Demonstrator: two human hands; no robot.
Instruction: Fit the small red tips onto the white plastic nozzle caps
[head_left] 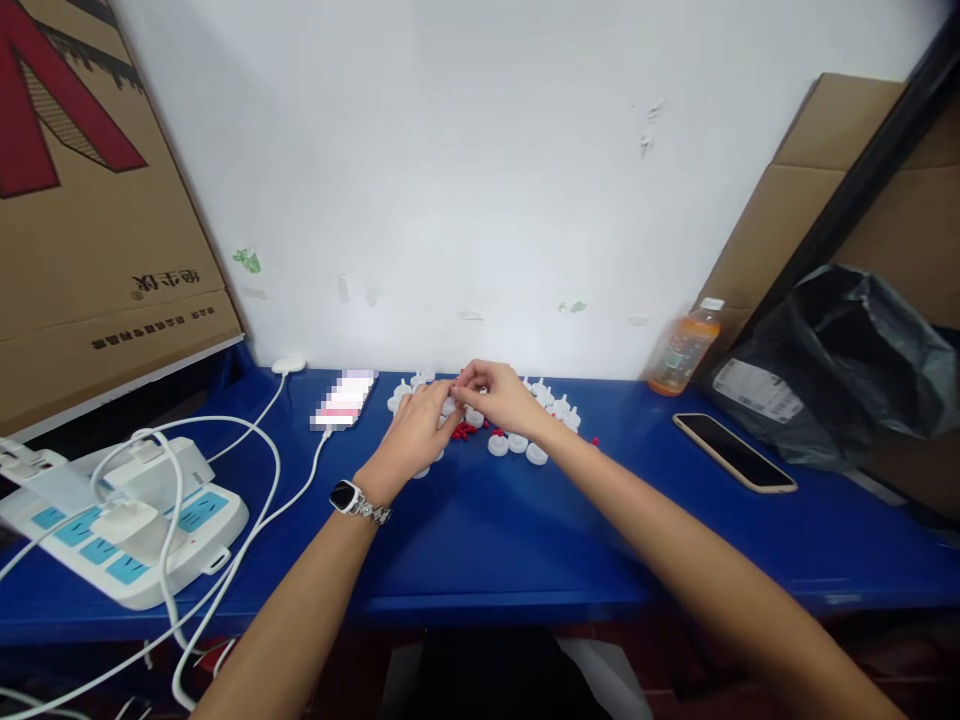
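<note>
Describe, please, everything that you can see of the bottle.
The bottle looks like clear plastic, with a white cap on, orange liquid inside and a pale label too blurred to read. It stands on the table, close to the wall, near the cardboard and bag; whether it touches these is unclear.

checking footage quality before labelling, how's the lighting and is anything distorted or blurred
In the head view, light is strongest on the white wall and drops to shadow under the blue table; in the head view, wide-angle stretch seems to tilt the cardboard box; in the head view, coarse pixel blocks mask the left phone, and the red pieces look too soft to count.
</note>
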